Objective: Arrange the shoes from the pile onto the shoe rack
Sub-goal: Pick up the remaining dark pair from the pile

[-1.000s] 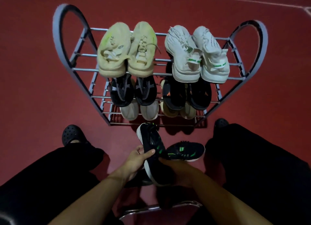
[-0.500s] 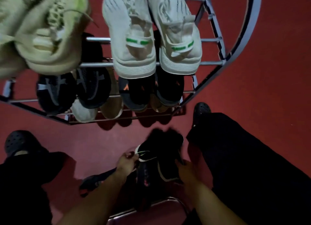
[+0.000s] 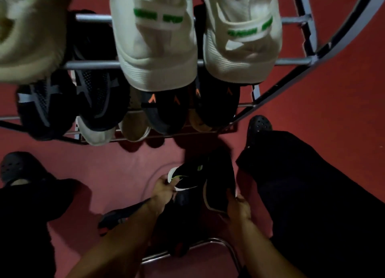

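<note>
The shoe rack is filling the upper half of the head view, its rails running left to right and its curved end frame sweeping down at the right; every tier that is showing is carrying shoes, with the white pair on top overhanging the front rail heel-first and the dark pairs sitting on the tiers beneath. Below it, on the red floor, the person is crouching with a knee to each side. Between the knees, the two black sneakers are being held side by side just in front of the rack's lowest rail, their long axes pointing away from the body toward the rack, heels nearest the wrists. The left hand is pinching the white-edged rim of the left shoe; the right hand is wrapping its grip around the heel of the right shoe. Both hands are equally near the rack. A further dark shoe is lying on the floor under the left forearm. The pair is probably bound for the rack, toes leading; which slot is free cannot be told.
</note>
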`<state>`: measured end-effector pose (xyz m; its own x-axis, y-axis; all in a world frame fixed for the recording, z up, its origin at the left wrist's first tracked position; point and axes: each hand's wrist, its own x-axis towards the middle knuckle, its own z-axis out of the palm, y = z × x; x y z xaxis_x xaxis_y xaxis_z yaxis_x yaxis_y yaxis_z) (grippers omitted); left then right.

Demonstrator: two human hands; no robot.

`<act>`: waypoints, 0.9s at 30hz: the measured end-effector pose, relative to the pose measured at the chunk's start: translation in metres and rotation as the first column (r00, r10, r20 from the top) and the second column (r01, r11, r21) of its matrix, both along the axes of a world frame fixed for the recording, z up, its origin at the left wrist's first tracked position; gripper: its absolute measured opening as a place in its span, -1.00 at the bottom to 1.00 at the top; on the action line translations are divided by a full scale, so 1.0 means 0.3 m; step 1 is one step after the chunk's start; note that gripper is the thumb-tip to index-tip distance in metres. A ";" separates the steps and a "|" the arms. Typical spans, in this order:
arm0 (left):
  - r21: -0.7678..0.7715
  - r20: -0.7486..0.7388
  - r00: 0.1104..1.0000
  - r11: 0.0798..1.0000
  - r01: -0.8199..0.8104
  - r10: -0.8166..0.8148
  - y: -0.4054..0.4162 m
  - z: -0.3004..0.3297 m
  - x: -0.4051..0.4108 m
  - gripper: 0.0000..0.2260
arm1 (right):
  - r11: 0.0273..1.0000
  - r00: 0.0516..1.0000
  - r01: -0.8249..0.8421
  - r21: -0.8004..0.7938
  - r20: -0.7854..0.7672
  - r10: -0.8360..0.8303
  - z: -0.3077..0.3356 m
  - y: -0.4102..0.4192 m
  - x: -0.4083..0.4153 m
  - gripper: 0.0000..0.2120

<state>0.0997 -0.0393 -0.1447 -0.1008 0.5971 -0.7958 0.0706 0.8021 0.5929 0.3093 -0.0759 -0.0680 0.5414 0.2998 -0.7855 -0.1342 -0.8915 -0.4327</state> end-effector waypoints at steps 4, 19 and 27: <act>0.062 0.054 0.997 0.996 0.060 -0.063 0.055 0.120 -0.204 -0.91 | 0.995 0.993 -0.099 0.016 -0.069 0.100 0.011 -0.006 -0.044 -0.74; -0.174 -0.499 0.842 0.975 0.134 -0.205 0.151 0.220 -0.717 -0.42 | 0.970 0.925 -0.238 0.052 -0.293 0.242 0.042 -0.057 -0.277 -0.68; -0.407 -0.044 0.984 0.896 -0.176 0.174 -0.183 0.094 -0.416 -0.70 | 0.995 0.849 -0.067 -0.072 -0.528 0.019 0.015 -0.073 -0.271 -0.77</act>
<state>-0.0252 -0.0941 -0.1164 -0.1794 0.1924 -0.9648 -0.0906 0.9733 0.2110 0.2279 -0.0977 -0.0635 0.0285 0.2326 -0.9721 -0.2813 -0.9314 -0.2311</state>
